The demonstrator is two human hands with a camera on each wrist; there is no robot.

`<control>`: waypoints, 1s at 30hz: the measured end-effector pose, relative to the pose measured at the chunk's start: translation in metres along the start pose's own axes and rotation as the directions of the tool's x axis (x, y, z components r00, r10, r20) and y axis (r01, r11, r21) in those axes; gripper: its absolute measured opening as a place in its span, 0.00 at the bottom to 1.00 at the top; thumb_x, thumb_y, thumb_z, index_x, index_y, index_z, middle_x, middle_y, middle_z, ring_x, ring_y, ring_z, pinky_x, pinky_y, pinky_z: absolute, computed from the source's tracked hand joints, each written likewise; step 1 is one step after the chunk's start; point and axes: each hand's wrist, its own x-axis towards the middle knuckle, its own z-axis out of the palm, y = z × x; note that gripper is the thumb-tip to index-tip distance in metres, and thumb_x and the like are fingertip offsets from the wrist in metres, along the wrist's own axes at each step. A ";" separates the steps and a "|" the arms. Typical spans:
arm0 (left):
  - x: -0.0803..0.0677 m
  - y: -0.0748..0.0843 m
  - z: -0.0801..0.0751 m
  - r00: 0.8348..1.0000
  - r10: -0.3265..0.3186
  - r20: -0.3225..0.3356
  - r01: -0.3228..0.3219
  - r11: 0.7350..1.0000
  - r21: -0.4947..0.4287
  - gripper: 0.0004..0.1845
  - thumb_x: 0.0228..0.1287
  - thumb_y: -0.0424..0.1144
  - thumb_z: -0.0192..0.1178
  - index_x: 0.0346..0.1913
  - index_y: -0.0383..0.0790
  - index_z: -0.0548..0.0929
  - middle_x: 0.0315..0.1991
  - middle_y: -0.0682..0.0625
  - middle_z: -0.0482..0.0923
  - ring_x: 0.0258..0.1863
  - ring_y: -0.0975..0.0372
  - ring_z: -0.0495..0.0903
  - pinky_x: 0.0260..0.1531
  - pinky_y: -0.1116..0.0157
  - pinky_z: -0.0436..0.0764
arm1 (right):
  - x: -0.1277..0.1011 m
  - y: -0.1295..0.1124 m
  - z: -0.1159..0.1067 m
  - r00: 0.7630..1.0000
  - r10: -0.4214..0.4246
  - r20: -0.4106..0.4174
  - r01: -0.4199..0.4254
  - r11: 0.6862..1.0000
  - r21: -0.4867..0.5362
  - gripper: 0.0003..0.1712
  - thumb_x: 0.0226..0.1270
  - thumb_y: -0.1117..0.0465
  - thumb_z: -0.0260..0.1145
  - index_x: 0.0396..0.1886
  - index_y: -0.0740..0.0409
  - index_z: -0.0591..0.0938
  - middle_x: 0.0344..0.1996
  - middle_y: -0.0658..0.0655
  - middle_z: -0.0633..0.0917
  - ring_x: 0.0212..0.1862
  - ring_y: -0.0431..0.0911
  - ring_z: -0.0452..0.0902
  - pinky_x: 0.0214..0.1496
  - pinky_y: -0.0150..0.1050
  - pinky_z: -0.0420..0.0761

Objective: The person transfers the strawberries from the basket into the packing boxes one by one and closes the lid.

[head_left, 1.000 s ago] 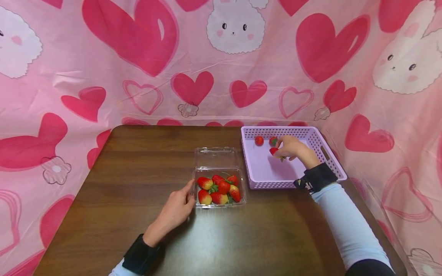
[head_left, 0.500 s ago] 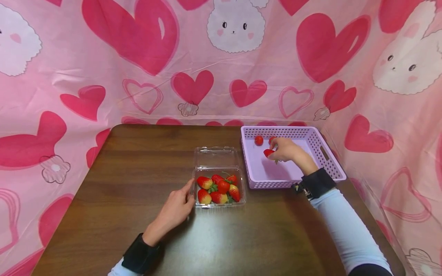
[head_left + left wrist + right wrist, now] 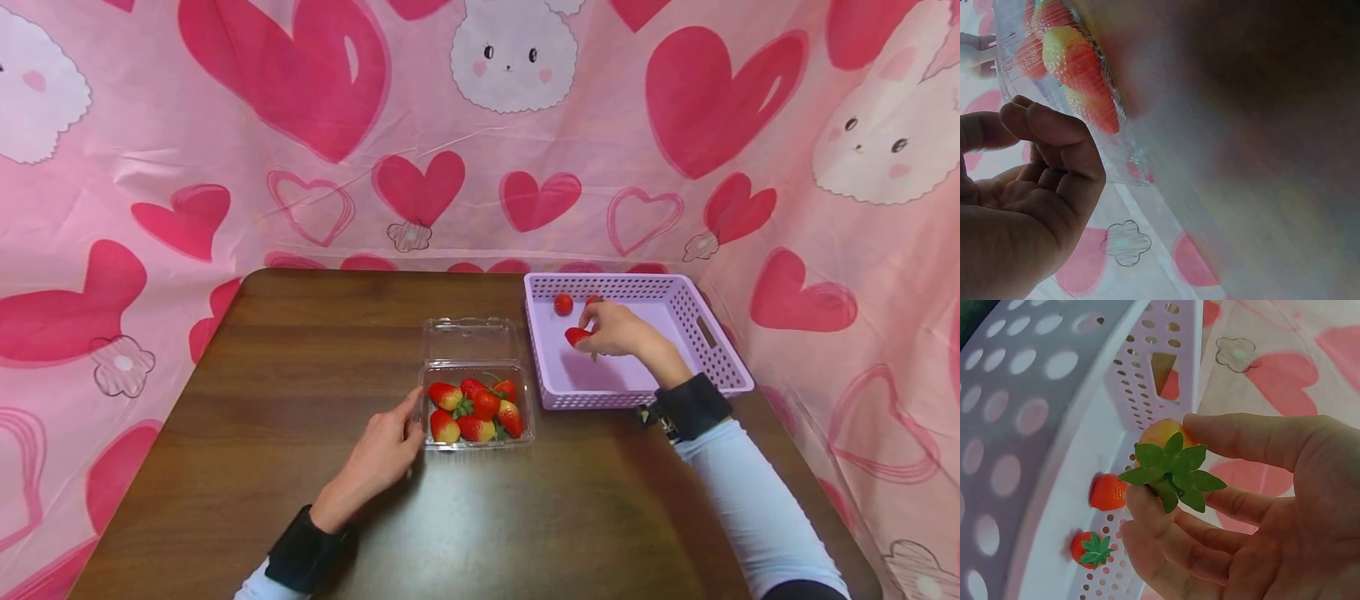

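Note:
My right hand (image 3: pixel 618 329) pinches a strawberry (image 3: pixel 577 336) between thumb and fingers over the purple basket (image 3: pixel 547 401). In the right wrist view, the strawberry's green leaves (image 3: pixel 1174 472) face the camera. Two small red fruits lie on the basket floor: a plain-looking round one (image 3: pixel 563 305) and one with green leaves (image 3: pixel 1094 549), partly behind the hand in the head view. My left hand (image 3: pixel 381 450) touches the left side of a clear plastic box (image 3: pixel 528 439), index finger extended along it. Several red and yellowish strawberries (image 3: pixel 477 430) fill the box, with a smooth round red fruit (image 3: pixel 486 406) among them.
The box's clear lid (image 3: pixel 470 340) is folded back behind it on the brown wooden table (image 3: pixel 322 333). The basket stands right of the box, its perforated walls rising around the right hand. A pink heart-patterned cloth (image 3: pixel 480 208) hangs behind the table.
My right hand has moved left inside the basket with the strawberry, now covering more of the leafy red fruit. The left hand and the box have stayed in place.

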 end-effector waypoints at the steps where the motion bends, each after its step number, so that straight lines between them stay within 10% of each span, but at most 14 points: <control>1: 0.000 0.000 0.000 1.000 -0.001 0.000 0.001 1.000 -0.001 0.36 0.75 0.32 0.61 0.82 0.36 0.63 0.22 0.49 0.73 0.15 0.58 0.73 0.19 0.66 0.76 | -0.001 -0.001 0.001 1.000 0.002 0.002 -0.002 1.000 0.005 0.21 0.63 0.59 0.75 0.50 0.67 0.81 0.36 0.62 0.85 0.37 0.54 0.81 0.43 0.47 0.80; 30: 0.000 0.000 0.000 1.000 -0.011 0.001 0.011 1.000 -0.002 0.36 0.75 0.32 0.61 0.82 0.36 0.63 0.21 0.49 0.72 0.15 0.57 0.73 0.19 0.66 0.75 | -0.024 -0.023 0.012 0.998 -0.056 0.007 0.056 0.998 0.004 0.19 0.63 0.59 0.76 0.49 0.62 0.82 0.40 0.62 0.86 0.38 0.53 0.82 0.42 0.49 0.83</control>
